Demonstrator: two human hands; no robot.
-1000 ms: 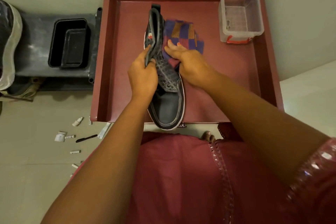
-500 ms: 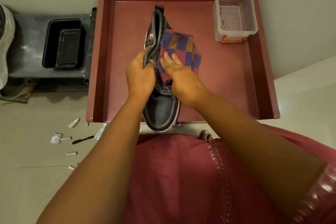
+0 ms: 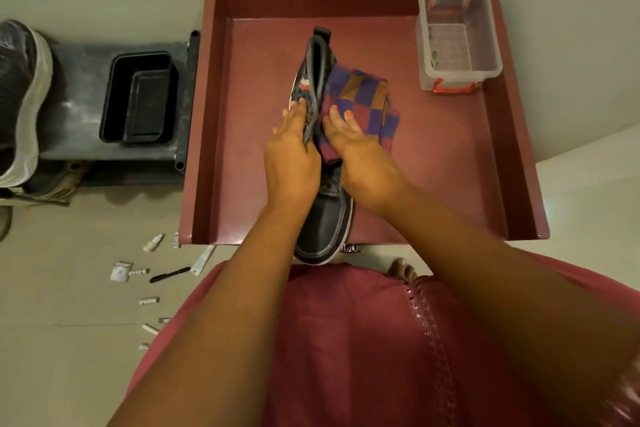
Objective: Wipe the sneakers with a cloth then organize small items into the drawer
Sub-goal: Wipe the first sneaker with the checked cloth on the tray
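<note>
Dark leather sneaker point(image 3: 323, 218) lies lengthwise in the red drawer point(image 3: 512, 156), toe toward the person, ankle collar pointing away. The left hand point(image 3: 292, 163) grips the collar's edge, fingers curled round it. Directly to its right, the right hand point(image 3: 360, 152) presses a soft checked cloth point(image 3: 367, 97) flat-fingered against the shoe's side. Farther back stands a clear plastic box point(image 3: 459, 42). Small items point(image 3: 138, 274) lie scattered on the floor at left.

Beneath my grip lies the red drawer point(image 3: 512, 135), open; the sneaker point(image 3: 323, 222) rests on its bottom. A clear plastic box point(image 3: 459, 42) sits up and right of my grip. Left of my grip, small items point(image 3: 149, 300) lie on the floor point(image 3: 69, 270).
</note>
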